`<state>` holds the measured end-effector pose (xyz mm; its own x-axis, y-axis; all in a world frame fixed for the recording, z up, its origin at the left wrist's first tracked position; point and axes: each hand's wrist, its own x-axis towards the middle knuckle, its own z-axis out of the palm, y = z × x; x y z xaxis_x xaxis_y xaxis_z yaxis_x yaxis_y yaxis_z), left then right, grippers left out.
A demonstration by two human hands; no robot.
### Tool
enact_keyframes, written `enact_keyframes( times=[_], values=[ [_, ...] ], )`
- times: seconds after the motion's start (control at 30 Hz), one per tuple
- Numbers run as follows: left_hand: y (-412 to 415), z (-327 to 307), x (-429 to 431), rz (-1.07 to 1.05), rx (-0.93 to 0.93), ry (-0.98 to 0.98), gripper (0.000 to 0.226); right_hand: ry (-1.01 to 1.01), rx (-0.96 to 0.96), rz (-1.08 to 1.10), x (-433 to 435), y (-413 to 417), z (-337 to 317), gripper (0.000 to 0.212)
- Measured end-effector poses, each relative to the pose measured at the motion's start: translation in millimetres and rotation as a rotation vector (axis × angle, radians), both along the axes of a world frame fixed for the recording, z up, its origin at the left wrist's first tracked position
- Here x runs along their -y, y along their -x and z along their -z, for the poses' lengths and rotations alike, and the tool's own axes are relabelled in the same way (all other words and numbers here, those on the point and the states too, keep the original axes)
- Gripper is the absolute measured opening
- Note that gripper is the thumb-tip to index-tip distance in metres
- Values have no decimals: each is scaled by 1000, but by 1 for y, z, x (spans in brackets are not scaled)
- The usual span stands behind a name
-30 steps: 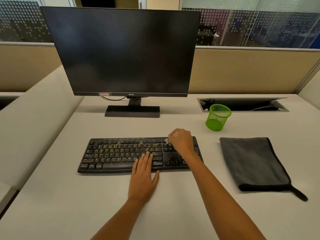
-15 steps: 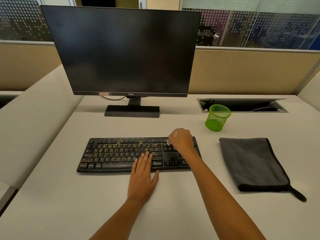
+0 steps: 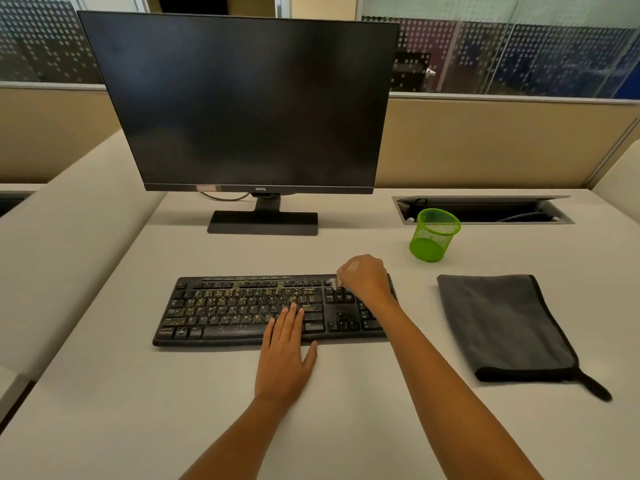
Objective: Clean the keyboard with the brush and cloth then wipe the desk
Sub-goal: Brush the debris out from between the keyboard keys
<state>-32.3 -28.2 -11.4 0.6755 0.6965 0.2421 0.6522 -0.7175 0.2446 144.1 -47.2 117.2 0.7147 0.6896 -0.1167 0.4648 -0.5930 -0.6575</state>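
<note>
Your keyboard [image 3: 242, 311] sits mid-desk [image 3: 138, 410], parallel to the near edge, with yellowish crumbs all over the letter keys. Your left hand [image 3: 285, 358] lies flat with the fingers straight, fingertips on the lower key rows and palm on the desk. Your right hand [image 3: 365, 277] is clenched around a small pale brush [image 3: 334, 283], tip down on the keys near the keyboard's back right corner; your fist hides most of it. Further right, a green mesh cup [image 3: 433, 235] stands toward the back edge. The folded grey cloth [image 3: 502, 323] lies toward the right edge, untouched.
</note>
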Motion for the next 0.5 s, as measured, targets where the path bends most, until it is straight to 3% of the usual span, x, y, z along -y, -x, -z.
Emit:
enact_keyframes(
  times=[0.13,0.23,0.37,0.5],
  values=[
    [0,0,0,1,8,1,61,259,48,-127,-2,-3,-9,17],
    [0,0,0,6,8,-1,61,266,68,-167,2,-17,-22,20],
    [0,1,0,8,1,-6,61,321,299,-147,11,-29,-37,23],
    [0,0,0,3,4,-5,61,314,283,-222,2,-8,-34,19]
  ],
)
